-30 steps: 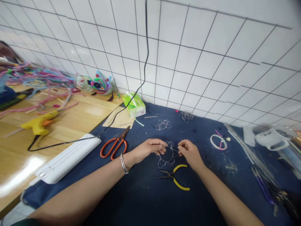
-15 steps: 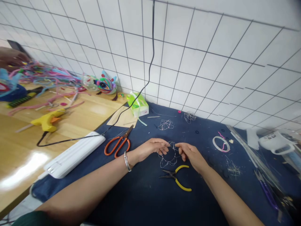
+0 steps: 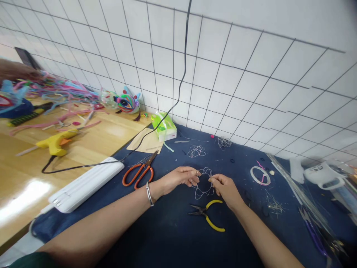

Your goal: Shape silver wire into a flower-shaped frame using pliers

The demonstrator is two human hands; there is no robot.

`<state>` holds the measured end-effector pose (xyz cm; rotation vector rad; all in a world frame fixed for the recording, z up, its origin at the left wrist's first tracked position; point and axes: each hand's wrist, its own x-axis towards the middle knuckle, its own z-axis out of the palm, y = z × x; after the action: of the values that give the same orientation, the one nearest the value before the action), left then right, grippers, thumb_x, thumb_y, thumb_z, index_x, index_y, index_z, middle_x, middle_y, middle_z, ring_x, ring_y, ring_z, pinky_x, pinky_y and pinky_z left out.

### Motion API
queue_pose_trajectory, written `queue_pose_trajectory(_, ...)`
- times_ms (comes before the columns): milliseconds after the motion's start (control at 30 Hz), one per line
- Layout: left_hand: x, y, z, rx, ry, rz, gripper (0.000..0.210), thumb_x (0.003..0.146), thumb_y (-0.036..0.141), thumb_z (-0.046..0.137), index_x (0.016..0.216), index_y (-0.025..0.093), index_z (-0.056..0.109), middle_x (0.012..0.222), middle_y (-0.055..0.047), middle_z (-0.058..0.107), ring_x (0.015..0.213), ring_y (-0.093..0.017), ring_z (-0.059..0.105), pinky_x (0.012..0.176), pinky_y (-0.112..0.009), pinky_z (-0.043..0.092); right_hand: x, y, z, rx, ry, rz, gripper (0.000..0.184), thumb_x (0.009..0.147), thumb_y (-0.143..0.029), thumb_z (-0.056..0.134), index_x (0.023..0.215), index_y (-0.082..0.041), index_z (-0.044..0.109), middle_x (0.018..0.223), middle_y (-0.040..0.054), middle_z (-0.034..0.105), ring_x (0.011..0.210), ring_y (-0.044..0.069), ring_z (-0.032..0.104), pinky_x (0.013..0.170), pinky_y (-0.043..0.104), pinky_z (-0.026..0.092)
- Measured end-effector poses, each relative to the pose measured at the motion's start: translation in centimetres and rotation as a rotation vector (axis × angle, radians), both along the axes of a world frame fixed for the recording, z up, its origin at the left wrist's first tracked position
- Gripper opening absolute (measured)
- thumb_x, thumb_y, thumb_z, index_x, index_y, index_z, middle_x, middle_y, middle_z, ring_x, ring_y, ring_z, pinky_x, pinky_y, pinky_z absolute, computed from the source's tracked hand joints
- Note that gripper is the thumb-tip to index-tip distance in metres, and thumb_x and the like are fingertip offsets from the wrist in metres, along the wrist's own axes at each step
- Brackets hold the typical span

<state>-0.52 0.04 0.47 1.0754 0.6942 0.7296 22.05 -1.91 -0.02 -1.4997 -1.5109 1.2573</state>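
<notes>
Between my two hands is a flower-shaped wire frame point(image 3: 205, 193), thin silvery loops set around an open ring. My left hand point(image 3: 180, 178), with a silver bangle at the wrist, pinches its left side. On the opposite side, the fingers of my right hand point(image 3: 224, 188) are closed on the wire. Just below the frame lie yellow-handled pliers point(image 3: 214, 219), jaws pointing left and handles spread. Orange-handled scissors point(image 3: 138, 173) rest left of my left hand. A second looped wire piece point(image 3: 196, 151) lies on the dark cloth beyond my hands.
A white power strip point(image 3: 83, 186) and a yellow glue gun point(image 3: 57, 143) are at left, a black cord crossing upward. A tissue pack point(image 3: 164, 128) stands near the tiled wall. At right are a ring-shaped roll point(image 3: 260, 175), long wires point(image 3: 290, 182), purple-handled pliers point(image 3: 315, 232) and a white mug point(image 3: 325, 175). Another person's hand point(image 3: 21, 70) shows far left.
My right hand has shifted slightly down along the wire frame's right side, and the frame has turned a little. The whole view has moved slightly. Both hands keep hold of the frame.
</notes>
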Motion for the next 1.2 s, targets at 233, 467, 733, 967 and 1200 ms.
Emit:
queue_pose_trajectory(233, 0.9, -1.0, 0.3, -0.011, -0.039, 0.119, 0.030, 0.074, 0.026, 0.065, 0.102, 0.016, 0.059, 0.099, -0.010, 0.063, 0.093, -0.020, 0.058, 0.079, -0.030, 0.043, -0.7, -0.6, -0.1, 0.073, 0.059, -0.139, 0.022, 0.077, -0.036, 0.053, 0.083, -0.016, 0.062, 0.057, -0.0033, 0.048, 0.042, 0.007, 0.040, 0.042, 0.020, 0.032)
queue_pose_trajectory(467, 2.1, -2.5, -0.1, -0.099, -0.162, 0.267, 0.034, 0.071, 0.022, 0.067, 0.103, 0.017, 0.056, 0.102, -0.009, 0.062, 0.097, -0.021, 0.058, 0.084, -0.032, 0.041, -1.8, -1.3, -0.4, 0.075, 0.161, -0.202, 0.027, 0.077, -0.041, 0.054, 0.084, -0.016, 0.061, 0.064, -0.0014, 0.050, 0.045, 0.007, 0.042, 0.043, 0.021, 0.036)
queue_pose_trajectory(733, 2.3, -2.6, -0.5, -0.126, -0.173, 0.320, 0.026, 0.074, 0.028, 0.065, 0.095, 0.015, 0.058, 0.093, -0.008, 0.065, 0.085, -0.018, 0.063, 0.077, -0.029, 0.044, -2.4, -1.7, -0.5, 0.008, 0.264, -0.167, 0.028, 0.075, -0.041, 0.057, 0.085, -0.015, 0.062, 0.065, -0.0006, 0.052, 0.046, 0.008, 0.043, 0.043, 0.021, 0.037)
queue_pose_trajectory(967, 1.9, -2.1, -0.7, -0.132, -0.155, 0.351, 0.025, 0.074, 0.028, 0.066, 0.094, 0.015, 0.059, 0.093, -0.008, 0.064, 0.079, -0.015, 0.063, 0.068, -0.025, 0.047, -2.3, -1.7, 0.3, -0.075, 0.422, -0.105, 0.029, 0.073, -0.040, 0.061, 0.088, -0.016, 0.064, 0.068, 0.0011, 0.053, 0.050, 0.009, 0.044, 0.047, 0.023, 0.038)
queue_pose_trajectory(1200, 1.6, -1.5, -1.0, -0.135, -0.138, 0.368, 0.026, 0.075, 0.029, 0.065, 0.095, 0.014, 0.058, 0.092, -0.008, 0.064, 0.078, -0.014, 0.062, 0.064, -0.022, 0.048, -2.0, -1.5, 0.7, -0.161, 0.570, -0.035, 0.028, 0.077, -0.040, 0.057, 0.090, -0.016, 0.065, 0.070, 0.0024, 0.054, 0.052, 0.009, 0.046, 0.048, 0.024, 0.038)
